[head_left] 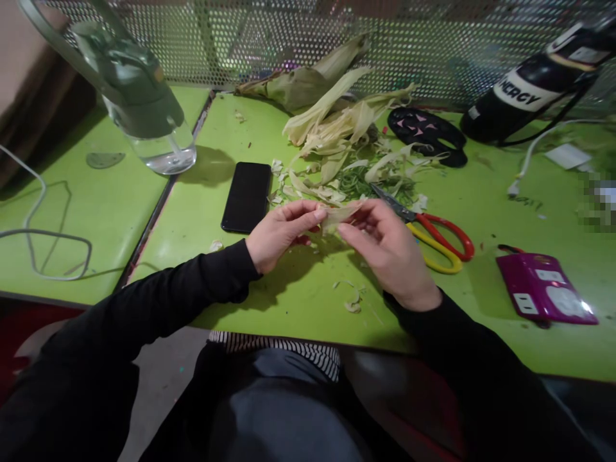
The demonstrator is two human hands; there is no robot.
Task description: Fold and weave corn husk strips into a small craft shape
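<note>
- The left hand [278, 235] comes in from the lower left, its forearm slanting across the table edge, wrist roughly in line with it and back of the hand turned up.
- Its thumb and index finger pinch one end of a thin, pale cream strip of dry husk [337, 216]; the other fingers curl below.
- This strip is held above the glossy lime-green tabletop [298, 311], between the two hands.
- The right hand [392, 253] reaches in from the lower right, forearm angled inward, thumb pointing left and fingers bent.
- Its fingertips meet the strip's far end; whether they grip it or only touch it, I cannot tell.
- Just beyond the hands lies a loose heap of dried, yellowish corn husks [332, 138].
- Metal scissors with red and yellow handles [436, 239] lie just beside the right hand, and a flat black rectangular phone [246, 196] near the left.
</note>
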